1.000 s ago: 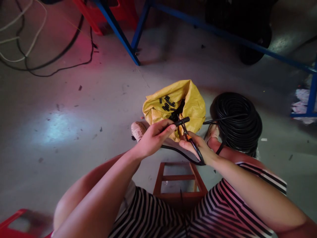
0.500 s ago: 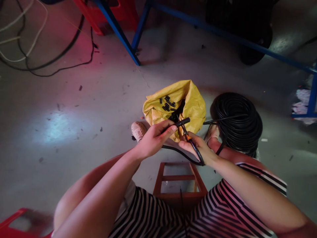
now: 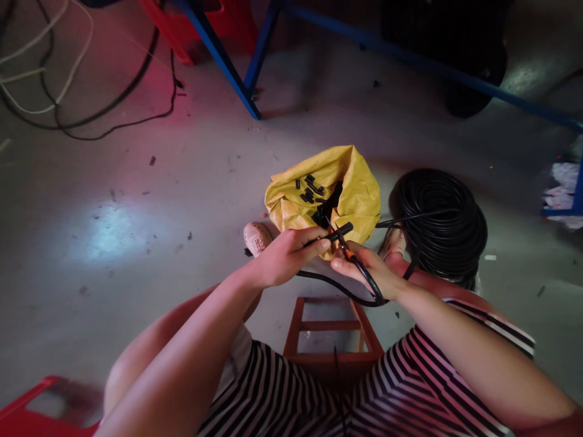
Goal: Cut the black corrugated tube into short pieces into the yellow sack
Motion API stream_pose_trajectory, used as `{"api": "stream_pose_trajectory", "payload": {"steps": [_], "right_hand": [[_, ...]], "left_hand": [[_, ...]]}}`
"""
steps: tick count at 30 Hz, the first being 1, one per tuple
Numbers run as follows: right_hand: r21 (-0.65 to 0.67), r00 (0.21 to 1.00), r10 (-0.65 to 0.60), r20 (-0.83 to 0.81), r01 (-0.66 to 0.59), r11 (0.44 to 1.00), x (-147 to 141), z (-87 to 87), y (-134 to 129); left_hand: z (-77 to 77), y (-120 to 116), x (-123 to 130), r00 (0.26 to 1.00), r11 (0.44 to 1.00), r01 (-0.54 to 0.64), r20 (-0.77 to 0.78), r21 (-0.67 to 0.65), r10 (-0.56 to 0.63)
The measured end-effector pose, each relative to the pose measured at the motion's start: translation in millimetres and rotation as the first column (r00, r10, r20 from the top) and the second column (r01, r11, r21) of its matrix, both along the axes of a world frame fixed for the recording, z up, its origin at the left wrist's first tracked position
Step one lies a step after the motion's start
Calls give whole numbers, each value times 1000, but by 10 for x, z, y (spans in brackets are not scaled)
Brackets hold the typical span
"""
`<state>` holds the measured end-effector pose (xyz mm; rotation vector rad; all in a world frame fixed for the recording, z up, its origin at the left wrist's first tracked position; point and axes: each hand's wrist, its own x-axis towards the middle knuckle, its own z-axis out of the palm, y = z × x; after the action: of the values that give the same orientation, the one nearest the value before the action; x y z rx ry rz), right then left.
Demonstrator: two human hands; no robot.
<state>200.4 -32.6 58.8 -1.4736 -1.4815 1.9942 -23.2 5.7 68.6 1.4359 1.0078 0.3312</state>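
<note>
My left hand point(image 3: 291, 256) is closed round a length of black tube point(image 3: 345, 230), its ridged end poking out to the right past my thumb and fingers. In my right hand point(image 3: 367, 267) is a pair of scissors point(image 3: 342, 244) with black and orange handles. The blades cross the tube close to its free end; I cannot make out whether it is cut through. Just beyond both hands stands a yellow sack point(image 3: 359, 188), folded open, with several short black tube pieces point(image 3: 310, 189) on its inner flap. The tube also loops below my hands.
A large coil of black tube point(image 3: 439, 227) lies on the floor at the right, beside my foot. A wooden stool frame point(image 3: 325, 326) is between my legs. Ahead are a blue metal frame point(image 3: 223, 57) and a red stool point(image 3: 182, 36). Loose cables point(image 3: 118, 100) lie at far left.
The tube's free end sits slightly lower, and the scissors have shifted a little with it. The whole view has slid slightly; both hands keep their hold.
</note>
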Motion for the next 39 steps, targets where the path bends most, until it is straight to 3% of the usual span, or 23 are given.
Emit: {"api": "stream_pose_trajectory", "payload": {"steps": [6,26,34,39], "right_hand": [[18,999,3,35,-4,1000,-6,-24,-25],[-30,996,-91,23,92,995,-1,-146,-57],[29,988,109,111,-113,993,44,-35,45],[39,975,134,177,-143,989,38,-104,31]], "left_hand": [[47,9,-39,999,999,47,-8,8,-47],[19,22,-76,1000,999,-16,-7,-46,16],[-113,-23,-26,992,989,127,16,-81,-127],[-147,-51,-15,992,987,121,33,-104,-118]]}}
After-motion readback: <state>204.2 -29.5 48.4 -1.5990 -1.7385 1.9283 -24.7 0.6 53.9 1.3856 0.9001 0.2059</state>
